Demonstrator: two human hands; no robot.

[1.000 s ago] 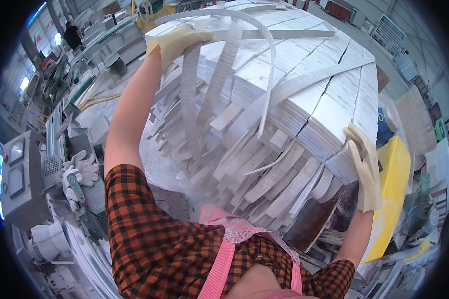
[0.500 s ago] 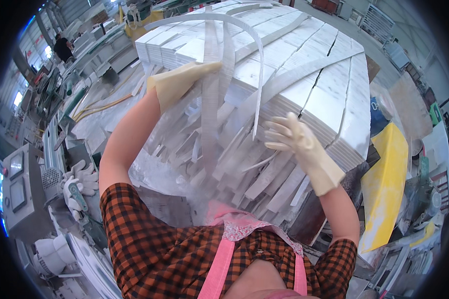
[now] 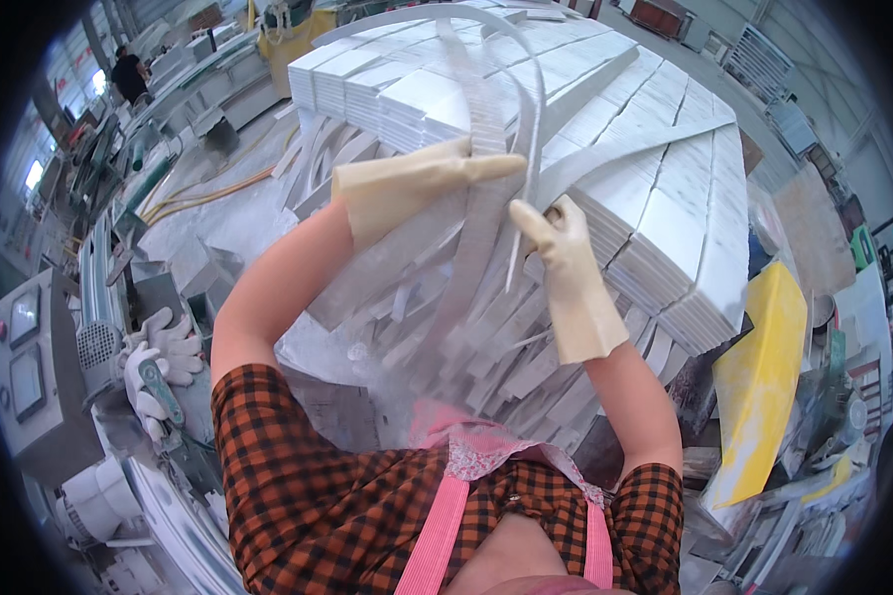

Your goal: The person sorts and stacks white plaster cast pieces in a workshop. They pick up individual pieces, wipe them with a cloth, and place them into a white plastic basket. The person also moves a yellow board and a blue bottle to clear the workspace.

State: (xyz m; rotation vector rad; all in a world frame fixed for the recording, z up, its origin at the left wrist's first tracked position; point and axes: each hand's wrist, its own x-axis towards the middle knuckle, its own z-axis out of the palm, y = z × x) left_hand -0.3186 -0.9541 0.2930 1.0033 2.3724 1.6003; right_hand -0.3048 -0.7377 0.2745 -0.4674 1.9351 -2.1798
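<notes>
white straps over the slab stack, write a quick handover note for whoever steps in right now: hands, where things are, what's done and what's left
Left hand: gloved, closed on the looped white straps above the stack.
Right hand: gloved, grip pinching the loose strap end that hangs off the loop.
Things: the stack of white stone slabs sits straight ahead; loose white offcut strips lie heaped against its near side. A spare pair of work gloves lies on the machine to the left.
Done: both hands have the straps gathered and lifted clear of the stack top.
Left: the straps are still in hand, not set down; the strips lie unsorted.
</notes>
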